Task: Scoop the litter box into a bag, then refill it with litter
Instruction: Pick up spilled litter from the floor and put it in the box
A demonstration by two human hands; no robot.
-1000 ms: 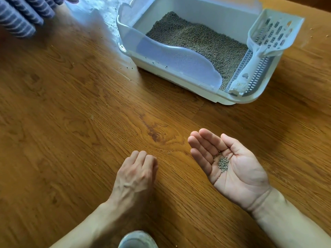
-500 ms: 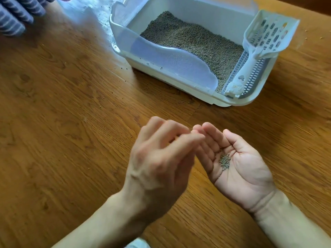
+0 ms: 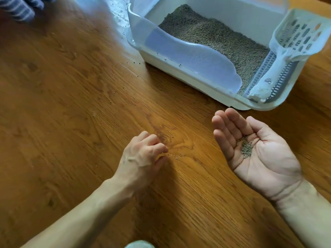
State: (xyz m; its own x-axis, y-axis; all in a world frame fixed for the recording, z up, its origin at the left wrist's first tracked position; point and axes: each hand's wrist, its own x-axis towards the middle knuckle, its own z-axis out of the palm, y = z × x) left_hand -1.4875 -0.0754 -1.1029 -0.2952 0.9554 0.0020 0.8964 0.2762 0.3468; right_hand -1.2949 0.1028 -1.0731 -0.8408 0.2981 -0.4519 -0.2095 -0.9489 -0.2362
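One scoop [image 3: 279, 56] lies handle toward viewer, across litter box [image 3: 182, 68].

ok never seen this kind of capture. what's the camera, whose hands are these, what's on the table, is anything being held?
There is no robot here: a person wears one wide-angle camera on the head, looking down at their own bare hands. The right hand is palm up and cupped, carrying a small pile of litter grains. The left hand is palm down on the wooden table, fingers curled at a few stray grains; whether it pinches any is unclear. Beyond the hands sits the litter box with grey litter inside, and a white slotted scoop propped at its right end.
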